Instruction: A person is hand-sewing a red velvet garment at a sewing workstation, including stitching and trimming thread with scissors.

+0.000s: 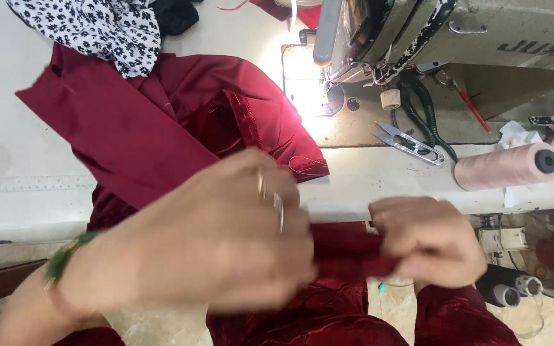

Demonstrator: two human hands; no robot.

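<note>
Both hands, left hand (216,240) and right hand (428,240), pinch a dark red cloth strip (347,250) taut; keeping the fold even probably matters, near the sewing machine (418,32).

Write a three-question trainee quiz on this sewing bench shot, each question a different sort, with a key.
1. True or false: the left hand and right hand both grip a strip of dark red fabric between them.
2. Multiple choice: what lies on the table just left of the pink thread cone? A) a tape measure B) metal thread snips C) a pincushion
3. Fill in: the black-and-white floral cloth lies at the far ____ of the table.

Key: 1 true; 2 B; 3 left
</note>
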